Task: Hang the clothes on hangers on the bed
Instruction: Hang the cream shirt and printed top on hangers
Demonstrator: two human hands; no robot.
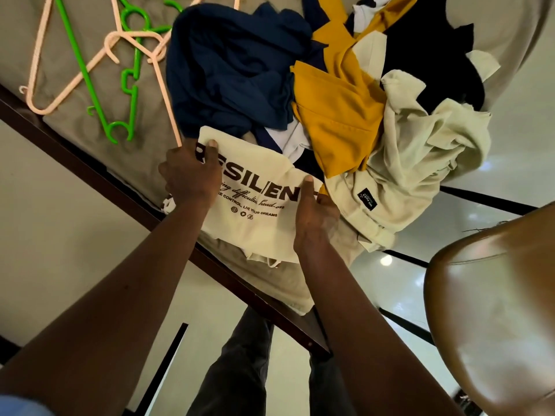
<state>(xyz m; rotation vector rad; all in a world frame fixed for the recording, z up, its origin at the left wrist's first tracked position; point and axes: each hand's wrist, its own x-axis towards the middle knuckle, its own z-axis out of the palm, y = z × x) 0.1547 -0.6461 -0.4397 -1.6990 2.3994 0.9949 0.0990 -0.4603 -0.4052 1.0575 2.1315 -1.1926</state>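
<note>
A cream T-shirt (258, 217) with dark printed lettering lies at the near corner of the bed (90, 121). My left hand (192, 172) grips its left edge, thumb on top of the print. My right hand (315, 214) grips its right edge, thumb lying on the fabric. Behind the shirt sits a heap of clothes: a navy garment (231, 70), a mustard one (336, 109), a pale green one (420, 163) and a black one (429, 61). Pink hangers (78, 76) and green hangers (132, 79) lie loose on the bed at the upper left.
The bed's dark wooden frame (126, 193) runs diagonally below the mattress to a corner near my legs (240, 364). A brown leather chair (495, 301) stands at the lower right. Glossy tiled floor (405, 289) shows beside the bed.
</note>
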